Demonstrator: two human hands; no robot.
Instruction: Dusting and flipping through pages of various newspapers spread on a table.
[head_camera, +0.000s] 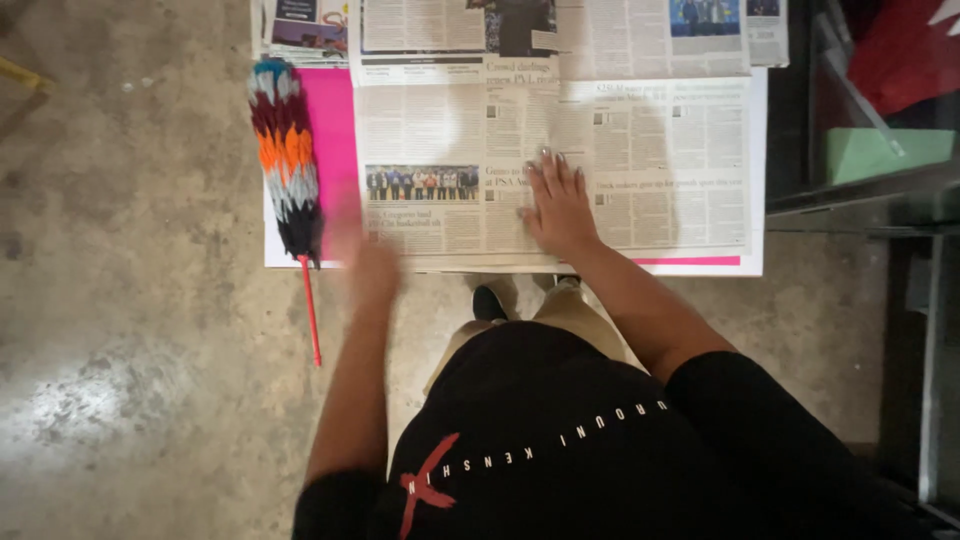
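Note:
My right hand lies flat, fingers spread, on an open newspaper spread over a pink and white sheet on the floor. My left hand is blurred with motion at the paper's near-left corner, close to the sheet's edge; it holds nothing that I can see. A multicoloured feather duster with a red handle lies along the sheet's left side, just left of my left hand.
Bare concrete floor surrounds the sheet. More newspaper pages lie at the far edge. A dark glass-and-metal frame with a green object and red cloth stands at the right. My feet sit just below the sheet's near edge.

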